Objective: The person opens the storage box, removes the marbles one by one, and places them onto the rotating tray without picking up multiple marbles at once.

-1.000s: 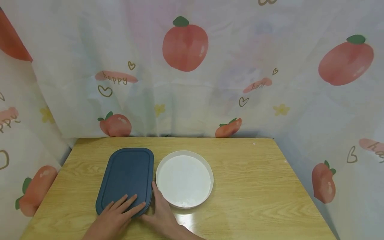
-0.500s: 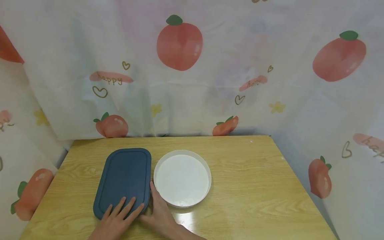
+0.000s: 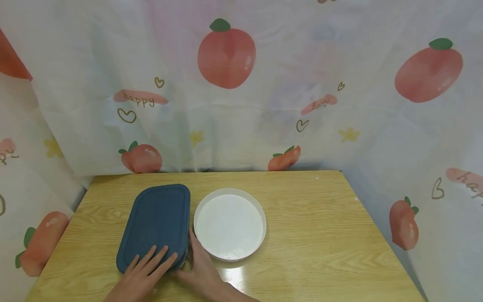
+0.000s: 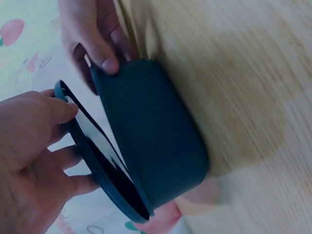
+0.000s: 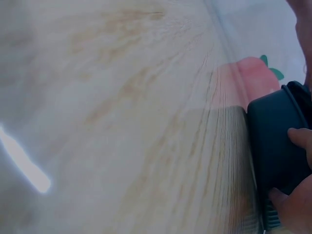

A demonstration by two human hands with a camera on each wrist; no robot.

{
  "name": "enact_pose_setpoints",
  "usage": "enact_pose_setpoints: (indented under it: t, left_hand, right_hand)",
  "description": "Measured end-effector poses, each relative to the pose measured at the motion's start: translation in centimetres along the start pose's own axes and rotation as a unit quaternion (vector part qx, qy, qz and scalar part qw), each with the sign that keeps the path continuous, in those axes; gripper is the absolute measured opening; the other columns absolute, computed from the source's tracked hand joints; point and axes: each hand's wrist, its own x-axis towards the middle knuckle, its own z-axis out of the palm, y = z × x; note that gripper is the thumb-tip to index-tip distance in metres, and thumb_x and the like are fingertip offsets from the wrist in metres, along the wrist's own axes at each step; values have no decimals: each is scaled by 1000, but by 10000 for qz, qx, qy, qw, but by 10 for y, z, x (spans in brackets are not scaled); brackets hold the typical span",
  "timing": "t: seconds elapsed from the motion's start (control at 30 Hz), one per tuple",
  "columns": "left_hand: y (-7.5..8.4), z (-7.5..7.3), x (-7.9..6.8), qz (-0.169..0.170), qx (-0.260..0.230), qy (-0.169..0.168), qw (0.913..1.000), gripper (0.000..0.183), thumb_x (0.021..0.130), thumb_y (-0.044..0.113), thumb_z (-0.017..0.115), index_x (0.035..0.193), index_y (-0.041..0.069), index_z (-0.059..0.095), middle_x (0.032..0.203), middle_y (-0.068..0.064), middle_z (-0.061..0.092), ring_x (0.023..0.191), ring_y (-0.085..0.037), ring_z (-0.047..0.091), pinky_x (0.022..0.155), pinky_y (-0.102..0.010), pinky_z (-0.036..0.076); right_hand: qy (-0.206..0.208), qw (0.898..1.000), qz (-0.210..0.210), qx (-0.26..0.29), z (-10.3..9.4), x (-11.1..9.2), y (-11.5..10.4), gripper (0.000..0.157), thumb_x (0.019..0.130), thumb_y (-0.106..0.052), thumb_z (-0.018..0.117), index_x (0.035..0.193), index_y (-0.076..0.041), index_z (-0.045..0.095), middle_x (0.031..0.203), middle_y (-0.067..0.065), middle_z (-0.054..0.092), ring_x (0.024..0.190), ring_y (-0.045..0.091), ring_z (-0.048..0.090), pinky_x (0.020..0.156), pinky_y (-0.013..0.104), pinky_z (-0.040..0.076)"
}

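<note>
Container [image 4: 156,131], dark blue and round-cornered, is standing on the left part of the wood-grained bench [image 3: 324,239], its long sides running away from me. My left grip [image 3: 139,270] is pinching the near end of the matching lid [image 3: 158,222], thumb under the edge, fingers lying spaced over the top. The lid is slanting: near my hands a gap is showing between it and the container, narrowing toward the far end, where I cannot tell whether the two are touching. My right grip [image 3: 201,270] is holding the container at its near right corner, thumb at the end wall and a finger along the right side. A round white dish [image 3: 230,224] is sitting just beside it, to the right. Behind, a pale fruit-printed cloth [image 3: 260,126] is hanging.
</note>
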Motion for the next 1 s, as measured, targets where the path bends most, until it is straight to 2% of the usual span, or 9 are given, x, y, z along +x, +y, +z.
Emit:
enact_pose_setpoints:
  t: [0.13,0.3,0.43,0.53,0.63,0.7,0.87,0.93,1.0]
  left_hand:
    - [-1,-7,-2,-55,-340,316,9989,76,78,58,61,142,26,35,138,-10,43,117,-40,45,74,-62,42]
    - [-3,-14,-6,95,-851,714,9938,54,92,3,50,142,22,38,139,-8,42,122,-34,40,73,-62,43]
    - [-7,-18,-7,371,-832,1297,9874,40,101,22,33,139,12,42,139,-8,41,131,-15,30,99,-33,35]
    - [-12,-20,-8,468,-786,1672,9817,50,99,34,27,137,6,42,139,-9,41,132,-8,26,99,-8,16]
    - [-15,-23,-10,412,-1047,2024,9728,50,99,32,32,136,0,42,138,-14,42,131,-9,29,97,-9,25]
    - [-16,-26,-13,140,-1270,2186,9674,52,98,33,35,136,-1,42,137,-15,43,129,-8,33,92,-9,32]
    - [-13,-36,-20,-826,-1800,2738,9412,49,88,-5,56,135,-1,43,134,-11,47,119,-2,44,84,-9,39]
    - [-9,-38,-21,-1446,-1980,3036,9207,60,80,-18,58,134,2,45,133,-2,49,114,3,47,81,-8,40]
    - [-7,-41,-22,-2091,-2182,3315,8937,55,83,-15,56,134,5,46,132,1,49,110,6,47,79,-8,41]
  right_hand:
    - [-20,9997,130,-182,-1,-1,-1,102,78,-34,73,147,-9,3,147,1,24,129,14,33,99,28,34]
    - [-39,9984,377,-424,-3,-1,-6,111,71,-41,76,148,-10,3,148,6,24,131,20,30,101,33,32]
    - [-86,9994,338,88,-4,0,-9,112,71,-33,79,147,-8,1,148,11,22,129,23,33,99,29,34]
    - [-30,9992,386,87,-3,0,-10,111,71,-32,79,147,-5,3,148,12,22,130,23,33,99,27,33]
    - [-6,9991,409,50,-3,0,-10,111,71,-31,80,147,-4,5,148,12,23,130,22,32,99,26,32]
    - [-8,9991,394,125,-2,1,-9,111,70,-30,80,147,-3,5,148,12,23,130,22,32,99,26,32]
    - [-75,9982,327,501,-3,2,-9,111,70,-25,81,147,-3,4,147,13,24,130,24,33,99,28,33]
    - [-75,9984,319,470,-3,2,-10,111,70,-25,81,147,-3,4,147,13,24,130,23,32,99,29,33]
    - [-53,9987,356,357,-3,2,-10,111,69,-26,81,147,-4,5,148,12,24,130,23,32,100,28,32]
